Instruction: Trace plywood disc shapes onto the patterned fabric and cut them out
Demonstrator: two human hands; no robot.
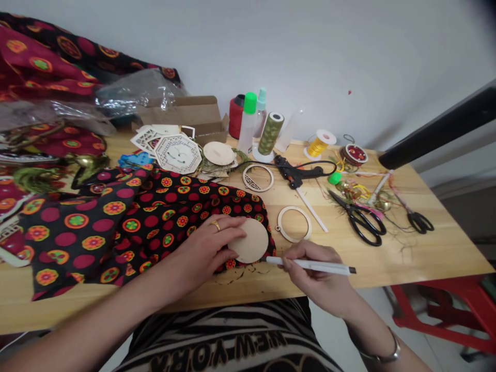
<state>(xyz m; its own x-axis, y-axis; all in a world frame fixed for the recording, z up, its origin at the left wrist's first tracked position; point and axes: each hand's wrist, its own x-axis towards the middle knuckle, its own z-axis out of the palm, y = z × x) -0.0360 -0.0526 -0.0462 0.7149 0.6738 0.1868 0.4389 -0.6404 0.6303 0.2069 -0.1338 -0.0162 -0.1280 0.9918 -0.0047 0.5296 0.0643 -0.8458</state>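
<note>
Black fabric [151,222] with red dots and orange flower prints lies in loose folds across the table. A round wooden disc [253,242] rests flat on it near the fabric's right end. My left hand [205,248], a ring on one finger, grips the disc's left side and holds it against the cloth. In my right hand [318,274] is a white pen [321,266], pinched between thumb and fingers, its tip pointing left beside the disc's lower right edge. Just above that hand lies a pale wooden ring [293,224] with a small loop.
Behind the fabric lie an octagonal wooden frame [179,154], another wooden disc [219,153] and a cut-out ring [258,177]. A black glue gun [296,173], green thread spool [270,134] and yellow spool [320,144] stand farther back. Black scissors [360,217] lie right, near a red stool [442,310].
</note>
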